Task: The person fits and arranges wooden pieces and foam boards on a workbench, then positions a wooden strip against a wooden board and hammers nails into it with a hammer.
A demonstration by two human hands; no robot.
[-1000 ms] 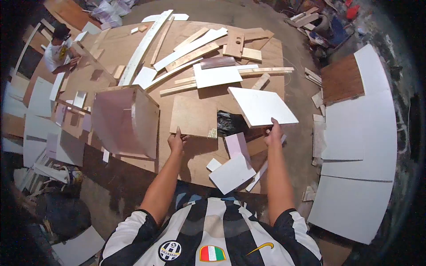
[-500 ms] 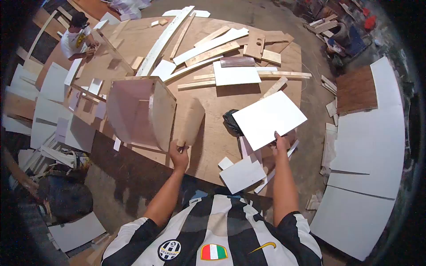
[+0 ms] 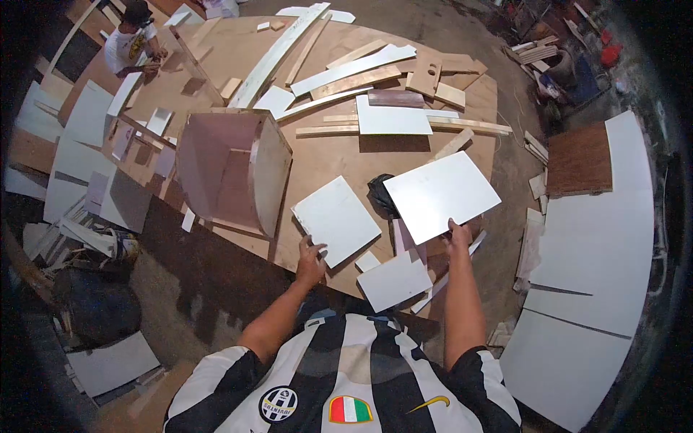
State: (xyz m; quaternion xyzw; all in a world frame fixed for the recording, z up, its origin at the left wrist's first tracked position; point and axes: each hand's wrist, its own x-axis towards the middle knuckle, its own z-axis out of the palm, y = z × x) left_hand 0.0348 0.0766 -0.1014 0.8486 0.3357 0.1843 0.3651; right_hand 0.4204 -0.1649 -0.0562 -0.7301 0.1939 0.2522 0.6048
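My left hand (image 3: 312, 263) is closed at the near left corner of a squarish white board (image 3: 336, 221), fingers over its edge. That board lies white side up, low over or on the plywood table (image 3: 289, 278); whether it rests fully flat I cannot tell. In my right hand (image 3: 458, 237) is a larger white board (image 3: 442, 196), gripped by its near edge and held above the table. Below it lie a smaller white board (image 3: 393, 281) and a small white offcut (image 3: 367, 261). A black plastic bag (image 3: 380, 193) shows partly between the two boards.
An open box-like wooden cabinet (image 3: 234, 169) stands left of my left hand. Wood strips (image 3: 355, 78) and another white board (image 3: 393, 117) cover the far side. At the far left a person (image 3: 132, 47) works. Large white panels (image 3: 577, 303) lean on the right.
The board in my left hand has turned from its tan side, tilted up, to its white side, lower and further right. My right hand and its board have barely moved.
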